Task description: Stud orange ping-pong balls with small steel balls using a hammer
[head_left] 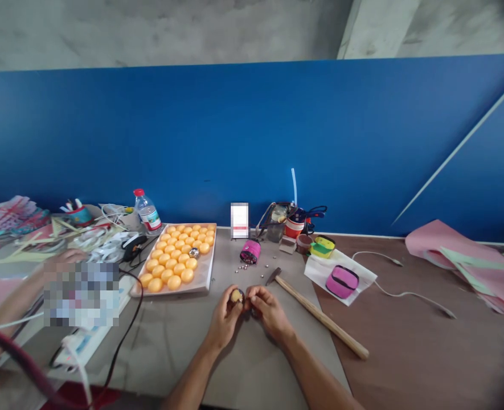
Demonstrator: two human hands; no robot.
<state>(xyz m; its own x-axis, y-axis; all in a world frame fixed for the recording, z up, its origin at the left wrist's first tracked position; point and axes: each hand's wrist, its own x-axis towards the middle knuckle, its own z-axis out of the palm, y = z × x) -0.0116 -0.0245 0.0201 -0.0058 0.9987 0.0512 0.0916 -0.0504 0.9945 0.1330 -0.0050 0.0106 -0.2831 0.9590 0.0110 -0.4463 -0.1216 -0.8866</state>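
My left hand (pixel 224 319) is closed around a small round ball (pixel 237 295), dark and shiny at its edge with a pale yellow patch facing up. Close beside it, my right hand (pixel 271 312) has its fingers pinched together; what they hold is too small and shaded to make out. Both hands are low over the grey table mat (pixel 277 364). Just beyond them, small shiny beads (pixel 246 266) lie scattered at the mouth of a magenta pouch (pixel 250 250). To the right rests a hammer (pixel 320 313) with a wooden handle.
At left, a tray (pixel 211 273) holds many orange balls (pixel 173 283) and a silver-studded one (pixel 194 252). Behind stand a water bottle (pixel 148 213) and a red cup (pixel 294 228). A pink-black case (pixel 342 281) lies right. Another person's arm (pixel 16 302) reaches in near a power strip (pixel 81 341).
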